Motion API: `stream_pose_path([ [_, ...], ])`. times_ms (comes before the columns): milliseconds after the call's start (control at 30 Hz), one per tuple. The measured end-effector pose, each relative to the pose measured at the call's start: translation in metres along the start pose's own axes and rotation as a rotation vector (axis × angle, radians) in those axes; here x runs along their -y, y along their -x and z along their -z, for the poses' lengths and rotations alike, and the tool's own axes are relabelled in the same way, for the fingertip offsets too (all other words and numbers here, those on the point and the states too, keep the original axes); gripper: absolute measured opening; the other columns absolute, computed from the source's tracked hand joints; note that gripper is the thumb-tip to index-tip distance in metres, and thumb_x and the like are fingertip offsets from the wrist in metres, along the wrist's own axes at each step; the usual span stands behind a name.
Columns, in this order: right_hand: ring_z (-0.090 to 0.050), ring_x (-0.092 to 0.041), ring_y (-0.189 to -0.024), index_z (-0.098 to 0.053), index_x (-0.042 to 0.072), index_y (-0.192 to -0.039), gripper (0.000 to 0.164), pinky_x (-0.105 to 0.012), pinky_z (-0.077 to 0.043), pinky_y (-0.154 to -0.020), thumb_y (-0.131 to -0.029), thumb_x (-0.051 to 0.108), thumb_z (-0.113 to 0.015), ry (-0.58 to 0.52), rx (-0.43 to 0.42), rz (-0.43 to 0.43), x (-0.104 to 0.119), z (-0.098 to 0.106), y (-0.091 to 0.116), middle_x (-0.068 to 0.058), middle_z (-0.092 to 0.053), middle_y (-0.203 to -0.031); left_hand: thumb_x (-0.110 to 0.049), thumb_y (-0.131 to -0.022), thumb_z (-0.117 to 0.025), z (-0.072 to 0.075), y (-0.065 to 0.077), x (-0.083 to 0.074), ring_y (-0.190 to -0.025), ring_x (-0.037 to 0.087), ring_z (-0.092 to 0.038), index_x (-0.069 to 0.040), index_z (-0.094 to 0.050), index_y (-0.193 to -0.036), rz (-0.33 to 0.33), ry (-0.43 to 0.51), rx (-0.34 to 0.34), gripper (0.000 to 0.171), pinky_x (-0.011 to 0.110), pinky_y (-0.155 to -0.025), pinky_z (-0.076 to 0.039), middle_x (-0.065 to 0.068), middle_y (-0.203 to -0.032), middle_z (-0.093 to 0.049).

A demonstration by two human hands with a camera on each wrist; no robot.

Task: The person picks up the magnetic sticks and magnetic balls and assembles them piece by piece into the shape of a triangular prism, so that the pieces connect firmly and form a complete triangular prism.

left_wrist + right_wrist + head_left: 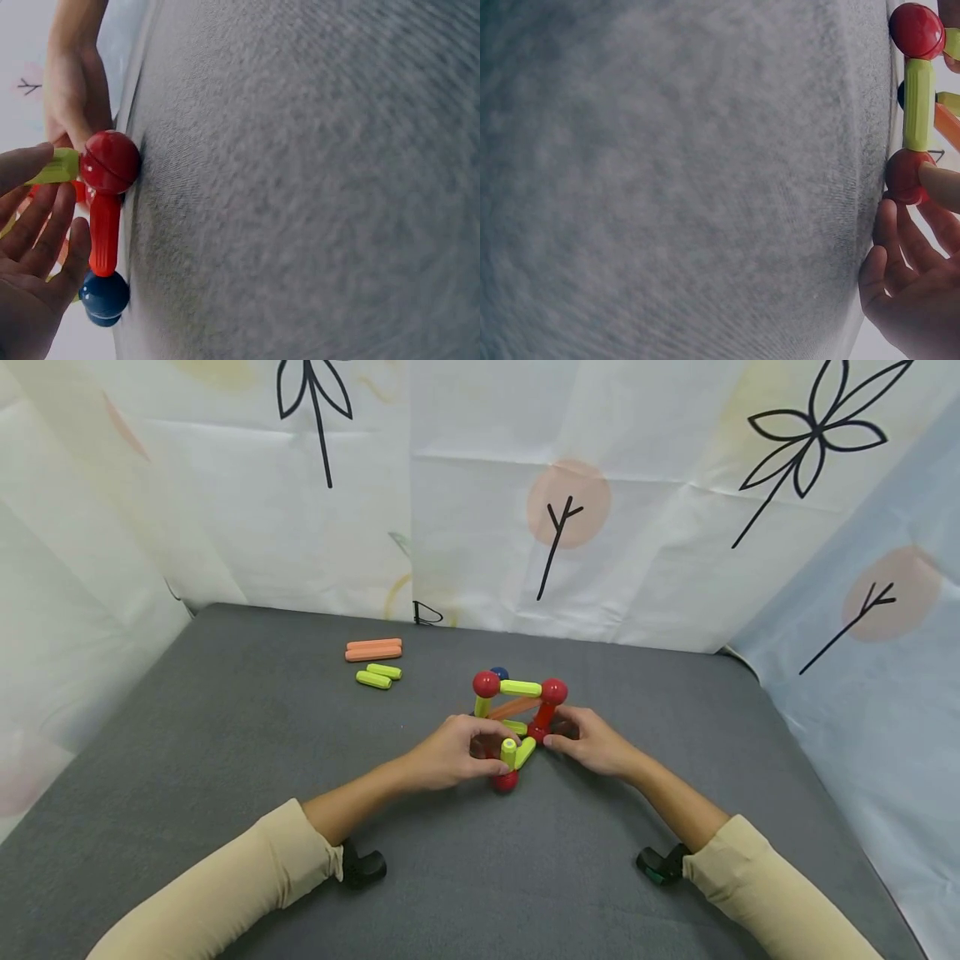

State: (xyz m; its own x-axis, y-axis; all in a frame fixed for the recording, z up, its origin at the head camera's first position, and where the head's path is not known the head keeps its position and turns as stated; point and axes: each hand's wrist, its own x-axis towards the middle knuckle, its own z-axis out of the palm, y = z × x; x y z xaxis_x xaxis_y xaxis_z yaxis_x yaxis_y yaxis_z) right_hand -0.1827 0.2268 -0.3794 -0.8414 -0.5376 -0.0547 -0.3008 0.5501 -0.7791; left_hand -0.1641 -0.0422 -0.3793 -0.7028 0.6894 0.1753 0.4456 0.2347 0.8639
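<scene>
A frame of coloured rods and balls stands on the grey table, in the middle of the head view. My left hand (456, 753) pinches an upright yellow-green rod (509, 752) between thumb and finger; it rises from the front red ball (506, 781). In the left wrist view a red rod (105, 234) joins that ball to a blue ball (105, 294). My right hand (597, 745) holds the lower right red ball (905, 176), thumb against its side. A lying yellow-green rod (919, 105) links the two low red balls. Two more red balls (554, 691) top the frame, joined by a yellow-green rod (521, 688).
Two orange rods (373, 650) and two yellow-green rods (373, 680) lie loose at the back left of the grey table (300, 710). A patterned white cloth (480, 527) hangs behind the table's far edge and along both sides.
</scene>
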Motion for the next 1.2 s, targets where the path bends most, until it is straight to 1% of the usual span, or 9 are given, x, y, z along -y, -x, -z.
stream_pose_path([
  [233,-0.061,-0.035,-0.112,-0.051,-0.008,-0.135,0.041,-0.05,-0.051,-0.092,-0.099,0.009,-0.06,-0.001,0.003,0.008,-0.001,-0.001,0.0,-0.021,-0.062,-0.126,-0.005,-0.087,-0.076,-0.003,0.0,0.0,-0.09,0.013,-0.064,0.0,-0.067,-0.124,0.016,0.004,0.012,0.037,0.027,-0.083,-0.055,0.008,-0.112,-0.069],
  [533,-0.061,-0.035,-0.112,-0.051,-0.008,-0.135,0.041,-0.051,-0.051,-0.093,-0.098,0.008,-0.06,0.002,0.001,0.007,0.0,-0.002,-0.001,-0.021,-0.062,-0.126,-0.009,-0.088,-0.076,-0.001,0.005,0.005,-0.09,0.013,-0.063,-0.003,-0.068,-0.124,-0.027,-0.016,0.005,0.038,0.03,-0.081,-0.056,0.005,-0.113,-0.07],
  [633,-0.062,-0.035,-0.111,-0.052,-0.007,-0.135,0.041,-0.05,-0.051,-0.092,-0.098,0.009,-0.06,0.006,-0.005,0.007,0.0,-0.002,-0.001,-0.021,-0.062,-0.125,-0.01,-0.088,-0.076,0.005,0.008,0.009,-0.087,0.012,-0.064,-0.004,-0.071,-0.116,-0.066,-0.031,-0.082,0.028,0.03,-0.079,-0.056,0.002,-0.104,-0.072],
  [733,-0.061,-0.034,-0.11,-0.052,-0.007,-0.134,0.041,-0.048,-0.052,-0.092,-0.098,0.009,-0.061,0.006,-0.01,0.005,-0.001,-0.001,-0.001,-0.02,-0.063,-0.125,-0.006,-0.089,-0.071,0.016,0.01,0.014,-0.079,0.013,-0.063,-0.005,-0.073,-0.102,-0.103,-0.017,-0.254,0.013,0.029,-0.071,-0.054,-0.001,-0.091,-0.071],
  [800,-0.061,-0.034,-0.11,-0.053,-0.006,-0.134,0.04,-0.048,-0.052,-0.092,-0.098,0.009,-0.061,0.005,-0.013,0.0,-0.001,-0.001,0.0,-0.02,-0.063,-0.125,-0.002,-0.09,-0.064,0.025,0.008,0.019,-0.073,0.016,-0.061,-0.003,-0.072,-0.096,-0.099,0.038,-0.36,0.01,0.031,-0.067,-0.053,0.002,-0.083,-0.069],
  [900,-0.061,-0.034,-0.111,-0.052,-0.007,-0.135,0.041,-0.047,-0.052,-0.092,-0.098,0.009,-0.061,-0.003,-0.007,-0.002,-0.001,-0.001,0.0,-0.02,-0.062,-0.126,0.001,-0.093,-0.055,0.036,0.002,0.026,-0.07,0.023,-0.06,0.002,-0.068,-0.094,-0.044,0.12,-0.476,0.014,0.036,-0.064,-0.052,0.009,-0.08,-0.067],
  [1000,-0.06,-0.034,-0.112,-0.051,-0.007,-0.136,0.042,-0.048,-0.051,-0.093,-0.098,0.009,-0.061,-0.008,-0.001,-0.008,0.0,-0.001,0.0,-0.02,-0.062,-0.127,-0.001,-0.096,-0.052,0.043,-0.008,0.032,-0.076,0.028,-0.061,0.005,-0.065,-0.103,0.045,0.137,-0.506,0.017,0.037,-0.069,-0.052,0.017,-0.088,-0.067],
  [1067,-0.06,-0.035,-0.113,-0.051,-0.007,-0.136,0.043,-0.049,-0.051,-0.094,-0.098,0.01,-0.061,-0.009,0.001,-0.011,0.0,-0.001,0.0,-0.02,-0.061,-0.128,-0.004,-0.097,-0.055,0.047,-0.016,0.035,-0.085,0.027,-0.063,0.003,-0.064,-0.113,0.113,0.085,-0.481,0.02,0.035,-0.074,-0.052,0.016,-0.099,-0.068],
  [1200,-0.06,-0.035,-0.113,-0.051,-0.007,-0.136,0.043,-0.05,-0.05,-0.094,-0.098,0.009,-0.061,-0.008,-0.001,-0.015,0.0,-0.001,0.0,-0.02,-0.061,-0.128,-0.011,-0.097,-0.064,0.05,-0.034,0.044,-0.107,0.026,-0.062,-0.003,-0.059,-0.132,0.202,-0.025,-0.353,0.037,0.039,-0.086,-0.053,0.013,-0.124,-0.065],
])
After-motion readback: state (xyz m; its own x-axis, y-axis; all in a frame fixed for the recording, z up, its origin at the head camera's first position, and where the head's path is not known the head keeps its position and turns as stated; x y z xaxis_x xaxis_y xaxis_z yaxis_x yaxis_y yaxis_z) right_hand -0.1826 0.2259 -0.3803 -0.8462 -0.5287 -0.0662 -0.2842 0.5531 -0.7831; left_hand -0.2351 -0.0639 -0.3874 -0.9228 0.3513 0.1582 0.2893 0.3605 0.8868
